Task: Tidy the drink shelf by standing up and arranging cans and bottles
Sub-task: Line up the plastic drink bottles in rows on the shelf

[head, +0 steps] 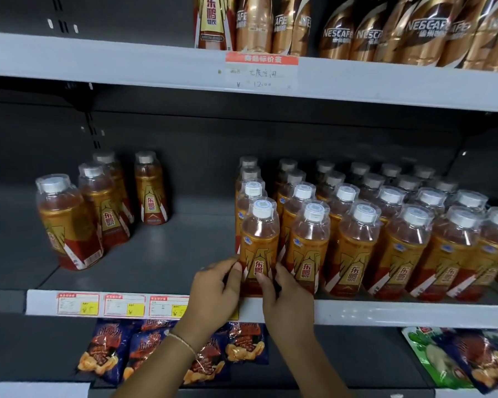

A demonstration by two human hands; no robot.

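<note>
Both hands are closing on the front bottle at the left end of the stocked rows.

The left hand point(213, 285) and right hand point(282, 300) are each pinching the lower label of one upright front bottle point(260, 248), fingers curled round it from either side, and it is standing at the shelf edge point(385, 313). Just right of the grip, the stocked rows point(385, 225) are standing neat, so that part looks done. Well to the left, four loose bottles point(98, 208) are standing scattered and probably still need moving across. The bottles are clear plastic, round-shouldered, with white caps under film seals and glossy gold-and-red wraps; whether the held one is lifted or resting is hard to tell.
</note>
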